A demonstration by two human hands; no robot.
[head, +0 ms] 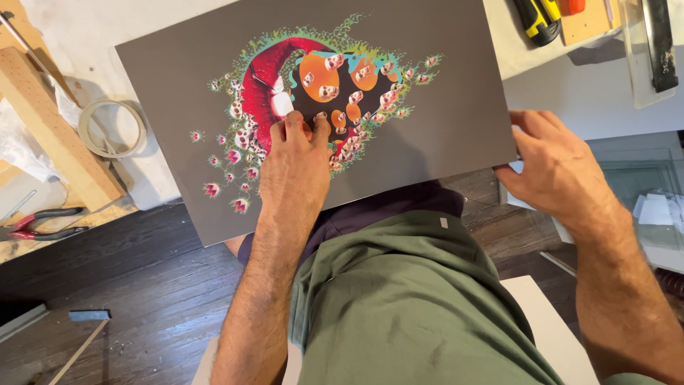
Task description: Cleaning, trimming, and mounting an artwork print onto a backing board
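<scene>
A large grey print (427,93) with a colourful picture of red lips and orange shapes lies on a white worktable (85,21), its near edge overhanging the table. My left hand (293,160) rests flat on the middle of the print, fingers pressing down on the picture. My right hand (552,167) grips the print's right near corner, fingers curled around the edge. Below, my green shirt fills the lower middle of the view.
A roll of tape (112,128) and a wooden block (50,125) sit left of the print. Red-handled pliers (39,222) lie at the far left. A yellow-black tool (538,20) and a clear ruler (652,50) lie top right. Glass sheets (641,185) stand at the right over dark wood floor.
</scene>
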